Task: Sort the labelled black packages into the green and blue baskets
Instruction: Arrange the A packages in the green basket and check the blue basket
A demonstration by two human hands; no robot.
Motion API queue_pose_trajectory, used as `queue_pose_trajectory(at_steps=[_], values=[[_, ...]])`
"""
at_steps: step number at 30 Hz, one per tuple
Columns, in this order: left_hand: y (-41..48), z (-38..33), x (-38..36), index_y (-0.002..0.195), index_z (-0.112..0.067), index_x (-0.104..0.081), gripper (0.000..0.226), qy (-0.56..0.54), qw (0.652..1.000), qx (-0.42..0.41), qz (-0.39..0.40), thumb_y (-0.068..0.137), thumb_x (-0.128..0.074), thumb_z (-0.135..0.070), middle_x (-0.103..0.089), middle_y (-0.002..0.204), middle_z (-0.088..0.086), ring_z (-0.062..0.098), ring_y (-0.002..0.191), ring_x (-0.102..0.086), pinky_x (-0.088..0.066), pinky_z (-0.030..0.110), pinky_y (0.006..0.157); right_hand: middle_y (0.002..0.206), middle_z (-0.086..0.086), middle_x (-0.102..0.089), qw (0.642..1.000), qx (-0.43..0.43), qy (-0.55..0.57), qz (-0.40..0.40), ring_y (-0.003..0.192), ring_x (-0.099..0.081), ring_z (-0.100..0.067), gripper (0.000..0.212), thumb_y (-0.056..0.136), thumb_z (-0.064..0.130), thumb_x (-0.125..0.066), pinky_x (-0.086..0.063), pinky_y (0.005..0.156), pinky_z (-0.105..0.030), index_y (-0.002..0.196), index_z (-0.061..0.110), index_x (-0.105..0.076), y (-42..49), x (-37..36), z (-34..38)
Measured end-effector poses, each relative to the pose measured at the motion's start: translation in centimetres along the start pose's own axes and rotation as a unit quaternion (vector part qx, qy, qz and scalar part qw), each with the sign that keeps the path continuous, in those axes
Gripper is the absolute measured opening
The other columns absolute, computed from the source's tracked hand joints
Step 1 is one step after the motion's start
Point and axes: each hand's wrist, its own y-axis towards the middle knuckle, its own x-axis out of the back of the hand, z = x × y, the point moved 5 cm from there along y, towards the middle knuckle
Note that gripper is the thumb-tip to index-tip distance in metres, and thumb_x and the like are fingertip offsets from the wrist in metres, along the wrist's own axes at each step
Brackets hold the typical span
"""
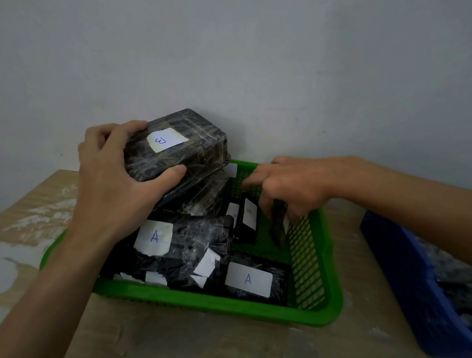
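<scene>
A green basket [308, 311] in the middle of the table holds several black wrapped packages with white labels. Two of them, at the front [254, 282] and front left [176, 244], read "A". My left hand [111, 183] grips a large black package [176, 145] whose label shows a sideways "B", held tilted above the basket's back left corner. My right hand [292, 187] reaches into the basket's right side, fingers pinched on a slim black package [278, 227] standing on edge against the wall. A blue basket [399, 283] at the right edge holds dark packages.
The baskets stand on a light wooden table [193, 341] with white paint smears, pushed against a plain grey wall [236, 55]. The blue basket sits a short gap to the right of the green one, partly cut off by the frame.
</scene>
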Motion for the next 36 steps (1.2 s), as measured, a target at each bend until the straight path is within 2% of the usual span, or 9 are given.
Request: queue_pose_trajectory(at_steps=[2,4,7,12,18,22,25,30,36], values=[[0.0,0.0,0.0,0.139,-0.032,-0.056,0.069,0.003,1.0,0.0,0.003,0.077,-0.085,-0.042,-0.036,0.129,-0.009,0.022,0.133,-0.045,-0.036,0.023,0.1,0.169,0.002,-0.024,0.999,0.005,0.029,-0.013,0.154,-0.026,-0.021,0.039,0.077,0.025,-0.084,-0.034,0.118,-0.048,0.114,0.034,-0.073,0.4,0.2,0.0],[0.0,0.0,0.0,0.139,-0.031,-0.057,0.069,0.006,1.0,0.0,0.005,0.077,-0.086,-0.042,-0.036,0.129,-0.009,0.021,0.133,-0.045,-0.035,0.021,0.099,0.162,-0.001,-0.04,0.998,0.014,0.056,-0.017,0.146,-0.041,-0.026,0.037,0.074,0.022,-0.083,-0.044,0.111,-0.046,0.109,0.031,-0.074,1.5,-0.2,0.7],[0.0,0.0,-0.1,0.139,-0.03,-0.057,0.07,0.01,1.0,0.0,0.009,0.077,-0.086,-0.041,-0.036,0.129,-0.007,0.023,0.133,-0.044,-0.035,0.021,0.098,0.119,-0.001,-0.066,0.997,0.004,0.069,-0.034,0.107,-0.065,-0.027,0.037,0.072,0.02,-0.078,-0.057,0.087,-0.045,0.107,0.028,-0.068,2.5,-1.1,1.7],[0.0,-0.3,-0.1,0.141,-0.029,-0.055,0.072,0.014,1.0,-0.012,0.02,0.077,-0.086,-0.041,-0.04,0.138,0.002,0.024,0.134,-0.041,-0.036,0.026,0.1,0.113,0.001,-0.05,0.994,-0.021,0.078,-0.071,0.094,-0.052,-0.021,0.069,0.074,0.025,-0.085,-0.049,0.088,-0.044,0.131,0.022,-0.047,1.9,-1.4,2.2],[-0.4,-2.6,0.7,0.145,-0.025,-0.05,0.083,0.017,0.997,-0.071,0.026,0.073,-0.089,-0.039,-0.042,0.142,0.011,0.029,0.136,-0.041,-0.036,0.03,0.106,0.112,-0.002,-0.05,0.953,-0.049,0.203,-0.221,0.094,-0.053,-0.017,0.052,0.078,0.025,-0.083,-0.05,0.08,-0.036,0.126,0.017,-0.066,-2.8,0.0,2.0],[-0.9,-4.9,1.7,0.137,-0.05,-0.039,0.085,-0.018,0.995,-0.103,0.009,0.069,-0.088,-0.059,-0.044,0.139,0.004,0.029,0.134,-0.048,-0.044,0.044,0.111,0.107,0.0,-0.068,0.841,-0.132,0.342,-0.399,0.092,-0.064,-0.011,0.041,0.081,0.026,-0.086,-0.053,0.08,-0.027,0.117,0.016,-0.068,-11.7,1.5,0.2],[-2.2,-7.3,0.7,0.135,-0.058,-0.037,0.084,-0.067,0.995,-0.076,0.019,0.065,-0.081,-0.074,-0.048,0.144,-0.004,0.017,0.135,-0.049,-0.045,0.044,0.112,0.087,0.011,-0.072,0.672,-0.202,0.513,-0.495,0.076,-0.067,0.003,0.025,0.083,0.008,-0.083,-0.053,0.071,-0.02,0.098,0.023,-0.069,-19.5,-1.0,-0.9],[-6.1,-16.5,-4.8,0.137,-0.044,-0.043,0.085,-0.121,0.982,-0.123,0.081,0.066,-0.088,-0.054,-0.049,0.14,0.002,0.019,0.128,-0.052,-0.05,0.045,0.105,0.071,0.003,-0.075,0.436,-0.313,0.614,-0.579,0.068,-0.072,-0.013,0.01,0.087,0.003,-0.075,-0.059,0.065,-0.031,0.087,0.012,-0.07,-30.9,-8.9,-0.9],[-10.4,-26.8,-14.7,0.138,-0.034,-0.048,0.085,-0.15,0.95,-0.179,0.207,0.067,-0.088,-0.057,-0.048,0.13,-0.008,0.012,0.12,-0.052,-0.049,0.031,0.099,0.09,-0.01,-0.076,0.306,-0.395,0.641,-0.583,0.087,-0.075,-0.03,0.008,0.09,0.01,-0.073,-0.061,0.08,-0.044,0.098,0.007,-0.072,-39.9,-18.8,0.4]])
